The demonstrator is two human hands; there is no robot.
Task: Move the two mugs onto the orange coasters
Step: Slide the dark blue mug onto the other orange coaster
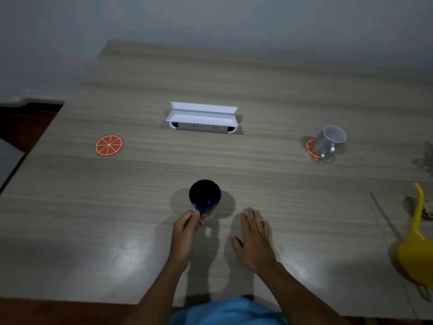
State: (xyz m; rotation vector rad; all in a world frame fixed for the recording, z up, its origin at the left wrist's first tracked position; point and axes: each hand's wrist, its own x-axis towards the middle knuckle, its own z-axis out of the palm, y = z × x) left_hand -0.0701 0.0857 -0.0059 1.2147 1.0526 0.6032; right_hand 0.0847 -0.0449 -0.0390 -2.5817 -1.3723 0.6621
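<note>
A dark blue mug [205,195] stands upright on the wooden table [257,184], near its front middle. My left hand [186,233] grips the mug at its near side, where the handle seems to be. My right hand [254,240] lies flat on the table just right of the mug, fingers apart, holding nothing. A silver mug [330,140] stands on one orange-slice coaster [310,147] at the right, covering most of it. The other orange coaster [109,145] lies bare at the left.
A white open box [202,118] sits at the middle back of the table. A yellow plastic tool [418,242] lies at the right edge. The wall runs behind the table, and dark floor shows to the left.
</note>
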